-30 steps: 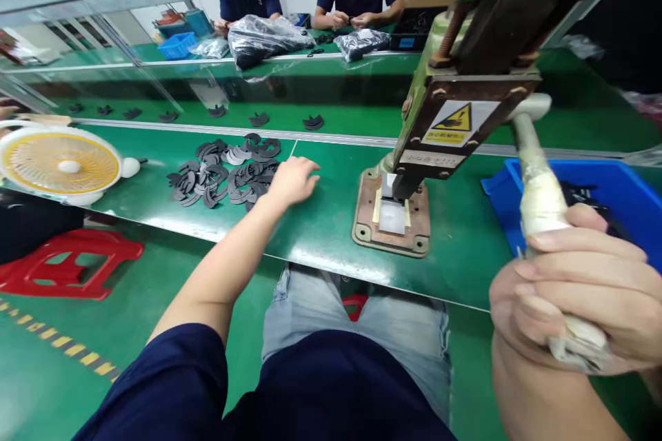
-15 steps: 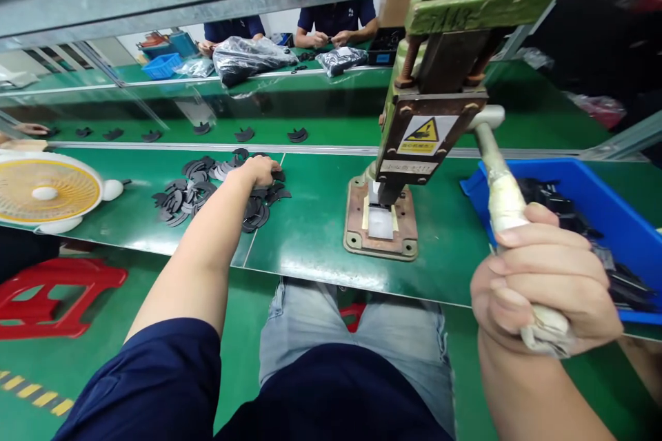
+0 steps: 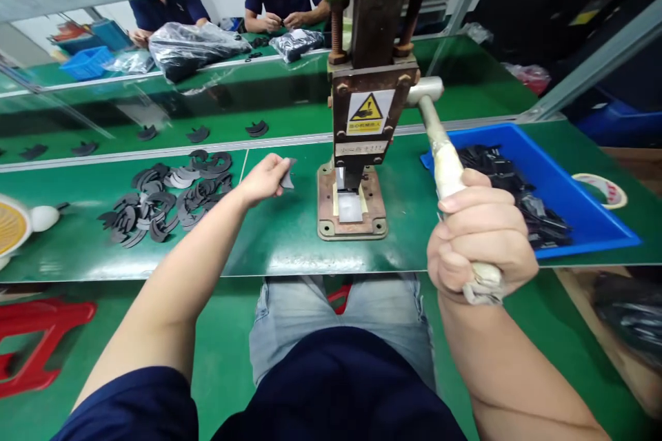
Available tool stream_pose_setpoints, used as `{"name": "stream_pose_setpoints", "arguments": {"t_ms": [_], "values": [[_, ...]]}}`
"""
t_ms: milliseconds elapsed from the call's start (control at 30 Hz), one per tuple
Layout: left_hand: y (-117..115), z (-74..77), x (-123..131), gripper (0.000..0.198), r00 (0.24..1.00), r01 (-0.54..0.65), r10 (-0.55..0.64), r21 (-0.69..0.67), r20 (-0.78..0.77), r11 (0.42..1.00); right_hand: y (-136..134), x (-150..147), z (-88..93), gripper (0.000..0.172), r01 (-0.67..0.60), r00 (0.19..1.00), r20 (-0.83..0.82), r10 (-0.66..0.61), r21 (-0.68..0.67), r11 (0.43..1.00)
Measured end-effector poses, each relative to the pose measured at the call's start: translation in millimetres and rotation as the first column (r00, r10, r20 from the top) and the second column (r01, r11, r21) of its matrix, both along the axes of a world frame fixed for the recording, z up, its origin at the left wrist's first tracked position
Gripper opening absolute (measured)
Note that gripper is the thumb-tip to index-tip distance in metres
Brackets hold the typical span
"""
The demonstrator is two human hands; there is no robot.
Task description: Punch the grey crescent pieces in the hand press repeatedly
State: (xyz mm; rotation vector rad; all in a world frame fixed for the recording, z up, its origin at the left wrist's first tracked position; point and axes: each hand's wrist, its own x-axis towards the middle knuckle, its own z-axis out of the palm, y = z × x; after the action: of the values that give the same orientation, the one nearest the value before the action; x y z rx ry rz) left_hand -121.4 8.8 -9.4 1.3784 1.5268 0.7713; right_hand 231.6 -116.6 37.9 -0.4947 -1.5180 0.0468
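My left hand (image 3: pixel 265 179) pinches one dark curved piece (image 3: pixel 287 176), held just above the green table (image 3: pixel 279 241) between the pile and the press. The pile of dark curved pieces (image 3: pixel 165 196) lies to its left. My right hand (image 3: pixel 478 234) is wrapped round the taped lever handle (image 3: pixel 445 169) of the hand press (image 3: pixel 362 110), whose rusty base plate (image 3: pixel 352 210) holds a pale insert under the ram.
A blue tray (image 3: pixel 563 193) with several dark pieces sits right of the press, a tape roll (image 3: pixel 600 187) beyond it. A yellow fan (image 3: pixel 13 224) is at the left edge. Single pieces lie on the far conveyor strip (image 3: pixel 155 131). Other people work behind black bags (image 3: pixel 191 48).
My left hand left the pile with one piece and moved right toward the press. The view shifted right, and my right hand stays on the lever.
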Motion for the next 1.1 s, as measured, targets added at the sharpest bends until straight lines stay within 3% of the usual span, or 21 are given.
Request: {"name": "stream_pose_setpoints", "arguments": {"t_ms": [100, 233, 633, 967, 1100], "values": [[-20.4, -3.0, 52.7, 0.027, 0.985, 0.064, -0.049, -0.081, 0.167, 0.995, 0.6, 0.1, -0.7, 0.03, -0.023, 1.0, 0.002, 0.023, 0.016, 1.0], [-26.2, -5.0, 86.2, 0.03, 0.95, 0.148, -0.098, -0.149, 0.297, 0.978, 2.3, 0.1, -1.3, 0.026, -0.055, 0.998, 0.008, 0.054, 0.032, 0.998], [-10.7, -2.2, 104.7, 0.036, 0.968, 0.227, -0.196, -0.214, 0.155, 0.95, 2.2, -0.6, -2.3, 0.024, -0.088, 0.996, -0.011, 0.089, 0.041, 0.995], [-3.7, 15.2, 116.7, 0.018, 0.979, 0.19, -0.204, -0.339, -0.006, 0.921, 0.9, -2.7, -1.7, 0.024, -0.059, 0.998, -0.019, 0.059, 0.016, 0.998], [-1.9, 16.1, 118.0, 0.016, 0.97, 0.239, -0.241, -0.341, 0.036, 0.909, 0.5, -3.6, 0.9, 0.019, -0.031, 0.999, -0.011, 0.031, 0.016, 0.999]]}}
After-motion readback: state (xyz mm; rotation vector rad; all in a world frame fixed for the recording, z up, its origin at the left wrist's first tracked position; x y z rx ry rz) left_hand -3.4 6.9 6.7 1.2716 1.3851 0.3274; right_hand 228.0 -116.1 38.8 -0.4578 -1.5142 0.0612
